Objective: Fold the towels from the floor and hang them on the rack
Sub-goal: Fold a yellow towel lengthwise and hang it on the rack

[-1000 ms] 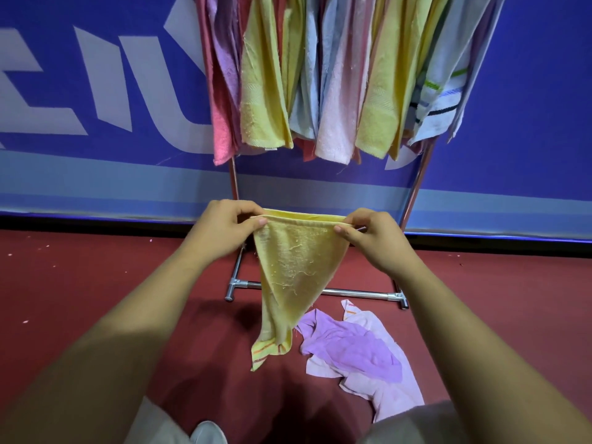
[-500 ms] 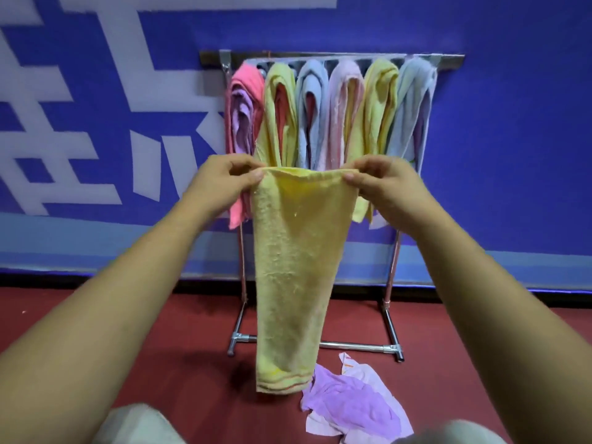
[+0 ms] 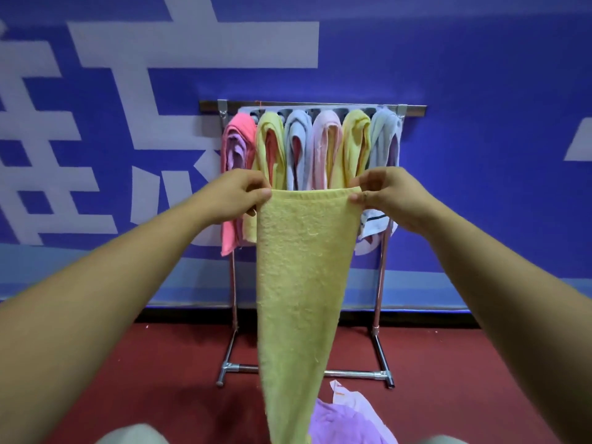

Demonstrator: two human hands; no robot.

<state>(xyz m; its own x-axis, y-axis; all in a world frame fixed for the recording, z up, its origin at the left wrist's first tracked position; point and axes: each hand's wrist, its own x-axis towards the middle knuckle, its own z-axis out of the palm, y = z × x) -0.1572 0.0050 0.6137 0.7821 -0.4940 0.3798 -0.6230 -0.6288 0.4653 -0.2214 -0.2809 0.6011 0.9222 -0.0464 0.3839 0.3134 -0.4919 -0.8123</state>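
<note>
Against the blue wall stands the rack (image 3: 312,106) (already crowded), so our left hand (image 3: 238,193) and right hand (image 3: 386,195) pinch the yellow towel (image 3: 304,267) by its top corners, letting it hang flat for folding.

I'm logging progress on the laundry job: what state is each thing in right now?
Yellow towel, held up by its top corners, hanging straight, not yet hung.
Left hand, pinches the towel's left top corner.
Right hand, pinches its right top corner.
Rack, upright, top bar covered with draped towels.
Purple towel, crumpled on the floor.
Pale towel, crumpled on the floor, touching the purple one.
</note>
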